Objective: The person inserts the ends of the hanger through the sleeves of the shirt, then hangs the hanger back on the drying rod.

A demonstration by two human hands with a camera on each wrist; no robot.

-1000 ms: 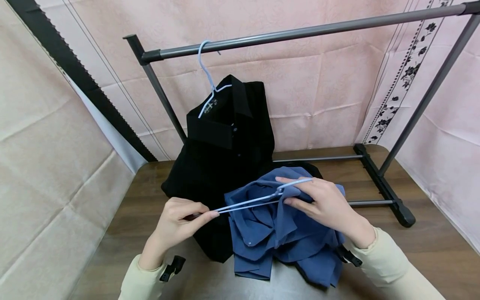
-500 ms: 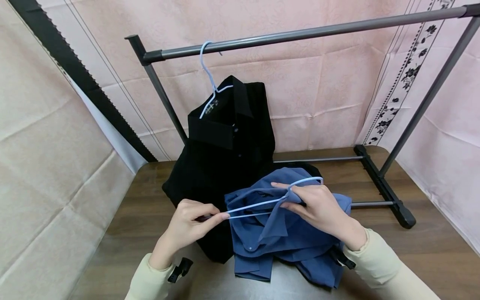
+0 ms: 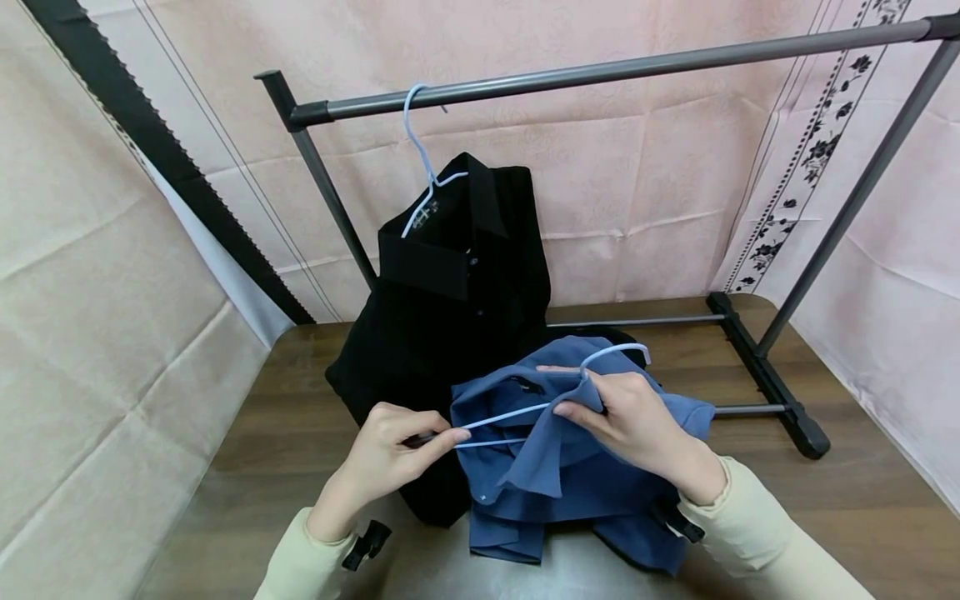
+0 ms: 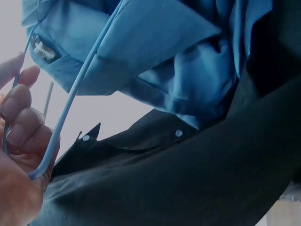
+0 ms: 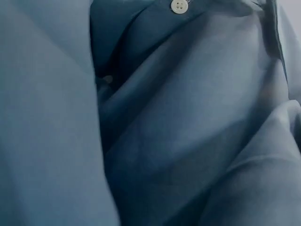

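Observation:
In the head view my left hand [image 3: 393, 450] pinches one end of a light blue hanger [image 3: 502, 416]. The hanger's other part goes inside the collar of a crumpled blue shirt [image 3: 585, 479], and its hook sticks out above the neck. My right hand [image 3: 637, 421] grips the shirt by the collar, close under the hook; the hanger's far end is hidden in the cloth. Up close in the left wrist view, fingers curl around the hanger's bent end [image 4: 51, 146] beside the shirt's collar [image 4: 150, 42]. Blue fabric with a white button [image 5: 179, 6] fills the right wrist view.
A black shirt [image 3: 450, 333] hangs from another light blue hanger [image 3: 420, 150] at the left of the grey rail [image 3: 600, 77]. Its lower part spreads over the wooden table [image 3: 270, 467], behind and beneath the blue shirt. The rack's black foot [image 3: 772, 375] stands at right.
The hanger has slid rightward into the shirt's neck, my left hand moving right with it. Its hook now rises farther right above the collar, while my right hand has shifted slightly left.

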